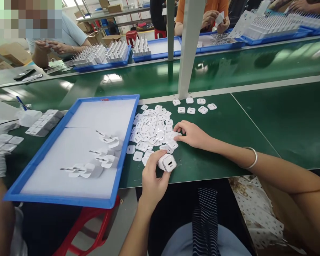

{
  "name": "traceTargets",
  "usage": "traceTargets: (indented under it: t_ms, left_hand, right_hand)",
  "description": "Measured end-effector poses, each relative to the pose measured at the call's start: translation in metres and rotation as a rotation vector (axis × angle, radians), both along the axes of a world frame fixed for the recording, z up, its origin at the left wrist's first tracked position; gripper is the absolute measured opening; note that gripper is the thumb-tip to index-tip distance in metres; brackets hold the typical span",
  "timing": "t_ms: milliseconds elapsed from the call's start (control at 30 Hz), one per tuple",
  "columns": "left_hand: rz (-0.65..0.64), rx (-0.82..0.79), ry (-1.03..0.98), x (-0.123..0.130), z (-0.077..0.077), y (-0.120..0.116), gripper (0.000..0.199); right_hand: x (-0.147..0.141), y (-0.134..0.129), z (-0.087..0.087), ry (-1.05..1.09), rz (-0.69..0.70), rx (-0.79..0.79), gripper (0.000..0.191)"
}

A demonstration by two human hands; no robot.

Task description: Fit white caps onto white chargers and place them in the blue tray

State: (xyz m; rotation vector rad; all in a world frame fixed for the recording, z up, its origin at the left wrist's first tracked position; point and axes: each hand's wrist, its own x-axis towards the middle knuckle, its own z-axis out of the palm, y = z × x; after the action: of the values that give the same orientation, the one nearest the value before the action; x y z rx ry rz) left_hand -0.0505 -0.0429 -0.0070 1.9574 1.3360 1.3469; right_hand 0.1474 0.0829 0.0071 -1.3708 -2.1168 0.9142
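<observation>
In the head view, the left hand (153, 177) is holding a white charger (168, 163), its fingers and thumb closing on opposite sides and leaving the slotted end showing. The right hand (193, 135) is reaching in beyond and to the right of that grip, its thumb and forefinger bending close together at a thin white cover; whether they are pinching it or only touching it, I cannot tell. A pile of white covers (150, 129) is lying just beyond the left hand's grip and left of the right hand's fingertips. Seven loose covers (191, 111) are lying apart, beyond the right hand. Left of the charger, a blue tray (77, 202) is carrying several pronged chargers (106, 161). The green table (218, 161) is stretching beneath the pile. A pale bangle (256, 155) is circling the right wrist.
</observation>
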Motion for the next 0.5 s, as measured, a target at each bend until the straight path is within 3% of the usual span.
traceTargets:
  t_ms: [167,333,500]
  left_hand:
    - [-0.011,-0.153,-0.097,0.004,0.007,-0.002,0.035]
    - [-0.090,-0.371,-0.266,0.008,0.007,-0.003,0.031]
    - [-0.100,-0.438,-0.308,0.006,0.007,-0.001,0.029]
  right_hand:
    - [0.004,-0.003,0.004,0.114,0.018,0.035,0.016]
    - [0.008,-0.005,0.013,0.271,0.039,-0.079,0.014]
    - [0.012,-0.007,0.024,0.475,-0.013,-0.101,0.017]
